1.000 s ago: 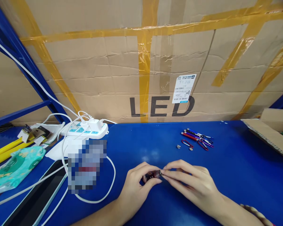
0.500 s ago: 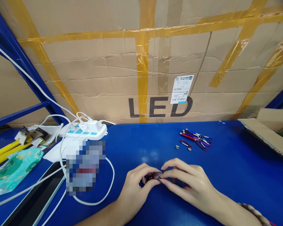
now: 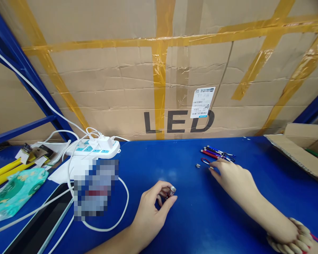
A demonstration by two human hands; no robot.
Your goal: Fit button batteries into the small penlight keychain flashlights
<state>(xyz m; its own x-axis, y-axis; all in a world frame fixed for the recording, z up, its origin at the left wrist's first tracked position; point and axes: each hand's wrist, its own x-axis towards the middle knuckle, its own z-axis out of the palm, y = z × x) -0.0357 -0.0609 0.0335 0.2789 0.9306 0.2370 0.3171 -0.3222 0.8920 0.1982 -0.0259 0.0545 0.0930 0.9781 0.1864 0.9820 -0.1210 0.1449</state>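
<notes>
My left hand (image 3: 155, 210) is closed around a small dark-red metal tube (image 3: 171, 191), like a mini flashlight body. Its silver end points up between thumb and forefinger; the lower part is hidden by the fingers. My right hand (image 3: 231, 178) is farther out on the table, its thumb and forefinger closing on a small silver disc (image 3: 211, 168) that is mostly covered. Just left of those fingertips lie small silver round pieces (image 3: 198, 165). A red carabiner clip (image 3: 205, 160) touches the area behind the fingers, beside several slim red, blue and purple metal tubes with clips (image 3: 212, 152).
On the left are a white power strip (image 3: 106, 152) with looping cables, a phone-like dark slab (image 3: 39, 224), a green tissue pack (image 3: 18, 188) and yellow rods (image 3: 5, 173). An open cardboard box (image 3: 294, 151) stands right. A large taped carton (image 3: 116, 81) walls off the back.
My right hand has left the tube and moved forward and right to the small silver pieces. My left hand still holds the tube, now tilted with its silver end upward.
</notes>
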